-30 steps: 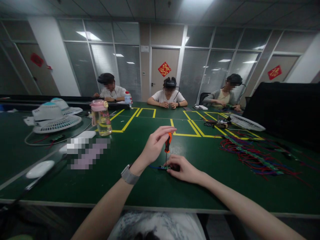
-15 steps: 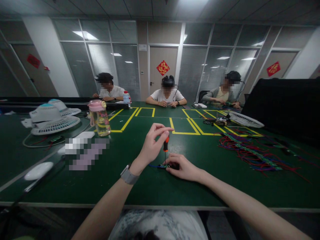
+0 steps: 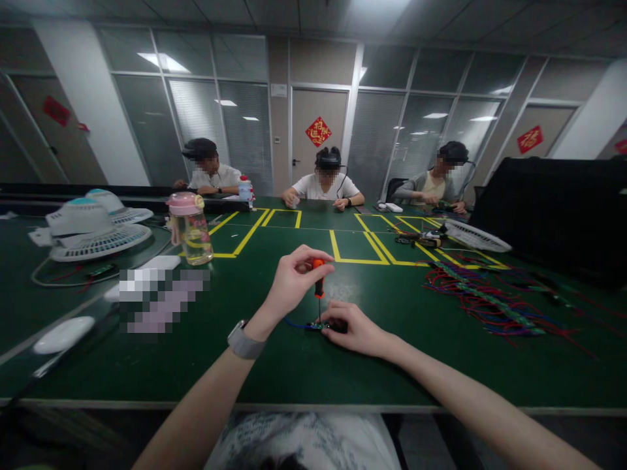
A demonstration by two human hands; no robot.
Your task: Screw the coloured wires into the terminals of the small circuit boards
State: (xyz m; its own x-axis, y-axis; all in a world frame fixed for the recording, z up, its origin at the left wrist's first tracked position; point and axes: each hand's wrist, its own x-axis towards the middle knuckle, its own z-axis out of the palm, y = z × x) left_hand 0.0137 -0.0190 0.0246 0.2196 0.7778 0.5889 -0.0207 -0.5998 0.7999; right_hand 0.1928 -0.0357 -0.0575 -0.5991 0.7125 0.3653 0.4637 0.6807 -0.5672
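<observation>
Your left hand (image 3: 304, 269) pinches top of orange-black screwdriver (image 3: 319, 287), upright, tip at circuit board (image 3: 312, 326). Your right hand (image 3: 355, 331) pinches board's 3 o'clock end on surface (image 3: 304, 375). Bottle (image 3: 193, 234) at board's 10 o'clock.

Green table (image 3: 186, 372), glass partitions (image 3: 379, 140), wooden door (image 3: 304, 108), bright ceiling light (image 3: 377, 9)

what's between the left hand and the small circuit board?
In the head view, an upright screwdriver spans it, handle at the left hand, shaft reaching down to the board.
</observation>
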